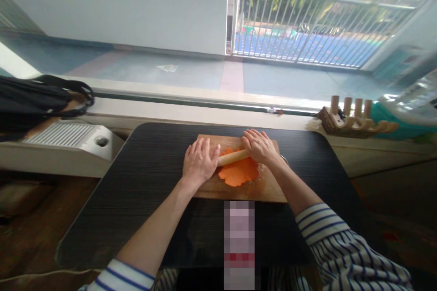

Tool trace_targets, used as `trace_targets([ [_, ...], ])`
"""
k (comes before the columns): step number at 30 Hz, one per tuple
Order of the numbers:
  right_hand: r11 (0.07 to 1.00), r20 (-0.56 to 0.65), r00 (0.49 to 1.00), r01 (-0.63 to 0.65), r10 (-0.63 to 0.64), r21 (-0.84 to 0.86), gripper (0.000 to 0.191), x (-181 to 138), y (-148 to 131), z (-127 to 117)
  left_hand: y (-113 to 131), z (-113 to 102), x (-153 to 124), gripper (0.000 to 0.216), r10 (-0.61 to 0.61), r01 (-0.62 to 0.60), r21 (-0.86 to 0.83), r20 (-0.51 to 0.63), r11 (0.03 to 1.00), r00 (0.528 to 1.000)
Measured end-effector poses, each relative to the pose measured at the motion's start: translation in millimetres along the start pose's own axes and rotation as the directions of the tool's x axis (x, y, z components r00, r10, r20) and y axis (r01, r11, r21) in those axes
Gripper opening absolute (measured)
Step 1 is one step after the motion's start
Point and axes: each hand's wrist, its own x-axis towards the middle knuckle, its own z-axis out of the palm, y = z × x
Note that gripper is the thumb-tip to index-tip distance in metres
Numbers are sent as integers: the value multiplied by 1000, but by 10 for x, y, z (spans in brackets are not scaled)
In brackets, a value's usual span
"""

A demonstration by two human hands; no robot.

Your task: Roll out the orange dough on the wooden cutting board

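- Head camera looks down on a dark, finely striped table point(146, 177), with a wooden cutting board point(208, 189) lying at its far middle.
- A flattened sheet of orange dough point(239, 173) lies on the board, a little right of its middle, its edge uneven.
- A wooden rolling pin point(233, 158) rests across the far part of the dough. It runs left to right and is slightly tilted, so its right end is the farther one.
- The left hand point(200, 161) lies palm down over the pin's left end, fingers stretched flat, a little apart and pointing away (none curls round the wood).
- The right hand point(260, 146) lies the same way over the right end, fingers straight and close together.
- Only a short middle stretch of the pin shows between the two hands.
- Both forearms are bare, and blue-and-white striped sleeves point(341, 245) show at the near edge.
- Off the table to the far left, a black bag point(41, 100) sits above a white ribbed unit point(64, 138).
- On the sill to the far right stands a wooden rack with pegs point(351, 120).
- A metal railing point(307, 22) shows beyond the window.
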Motion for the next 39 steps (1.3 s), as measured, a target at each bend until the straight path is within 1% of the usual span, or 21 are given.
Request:
trace_targets([
  [8,1000,-4,1000,-24,24,15,42,111,-23,-12,-61,7,166,62,-13,14,-19,19,1000,1000],
  [14,999,-90,995,-40,41,12,39,92,-53,-11,-93,22,246,59,-34,36,-33,45,999,998],
  [18,998,-112,992,-58,61,28,39,52,-60,-6,-115,19,328,59,-37,40,-31,81,999,996],
  [22,996,-114,990,-76,79,36,39,25,-65,-15,-138,23,410,59,-39,44,-37,117,998,992],
  [28,991,-80,989,-122,126,51,37,28,-93,-71,-169,36,540,61,-35,40,-36,145,999,989],
  [31,989,-87,987,-133,138,57,36,37,-111,-99,-182,46,610,61,-28,31,-23,133,999,991],
  [39,977,-82,977,-191,198,91,35,75,-144,-131,-200,76,765,58,12,-12,-9,55,1000,998],
])
